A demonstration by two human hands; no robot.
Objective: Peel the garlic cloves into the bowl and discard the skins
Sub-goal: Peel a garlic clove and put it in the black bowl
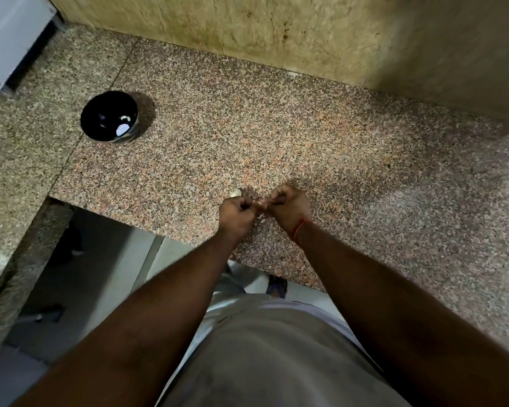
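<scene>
My left hand (238, 216) and my right hand (290, 207) meet low over the granite counter (306, 136), fingers curled, pinching a small garlic clove (261, 204) between them. The clove is mostly hidden by my fingertips. A pale scrap of skin (260, 217) shows just beneath the hands. One loose garlic clove (235, 193) lies on the counter just beyond my left hand. A black bowl (110, 116) stands far to the left and back; a couple of white pieces lie inside it.
The counter's front edge runs just below my hands, with a drop to the floor at the lower left. A tiled wall (276, 30) closes the back. A white appliance (9, 39) sits at the far left corner.
</scene>
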